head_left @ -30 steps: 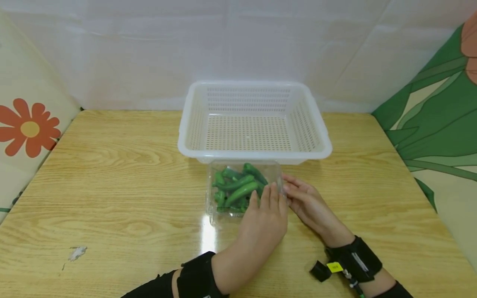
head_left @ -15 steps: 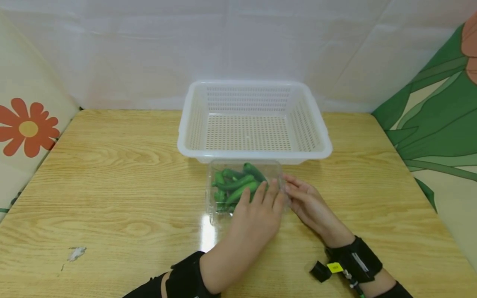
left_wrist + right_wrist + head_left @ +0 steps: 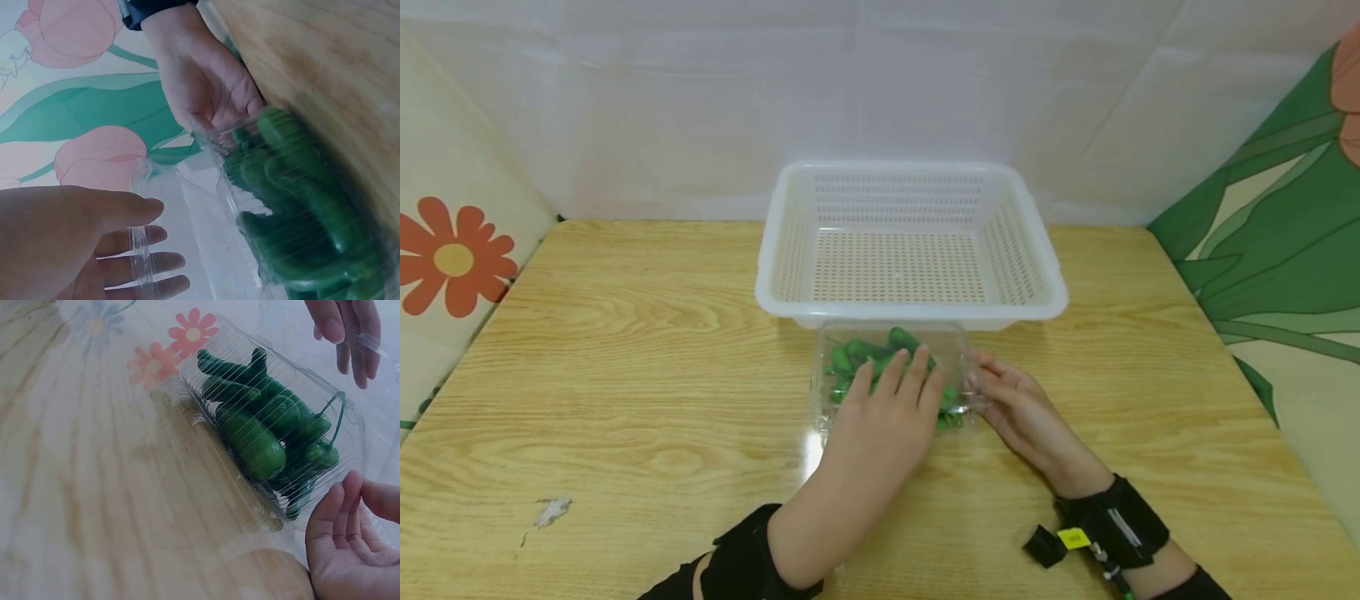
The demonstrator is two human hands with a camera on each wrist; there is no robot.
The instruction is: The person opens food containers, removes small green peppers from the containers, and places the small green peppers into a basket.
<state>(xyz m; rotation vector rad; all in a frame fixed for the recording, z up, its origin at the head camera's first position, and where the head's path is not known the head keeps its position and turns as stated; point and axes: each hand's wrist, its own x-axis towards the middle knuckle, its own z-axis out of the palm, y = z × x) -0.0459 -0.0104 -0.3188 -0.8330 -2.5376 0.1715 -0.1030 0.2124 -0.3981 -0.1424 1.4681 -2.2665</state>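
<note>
A clear plastic clamshell box point(image 3: 269, 425) holds several green peppers point(image 3: 255, 442). Its lid point(image 3: 200, 234) stands raised on the side toward my left hand point(image 3: 887, 417), as the left wrist view shows. My left thumb lies on one side of the lid's rim and the fingers on the other. From above, that hand covers much of the peppers. My right hand point(image 3: 1022, 412) pinches the box's right edge, the thumb and fingertips together at its corner in the right wrist view.
Right behind the box stands a white perforated plastic basket point(image 3: 910, 310), nothing inside it. Everything rests on a wood-grain table point(image 3: 647, 350), with a white sheet point(image 3: 700, 108) behind. A small black block with a yellow tag point(image 3: 1047, 546) is by my right wrist.
My left hand has moved left from the box's right edge across the peppers, and the lid's edge has come with it. My right hand has stayed at the right edge.
</note>
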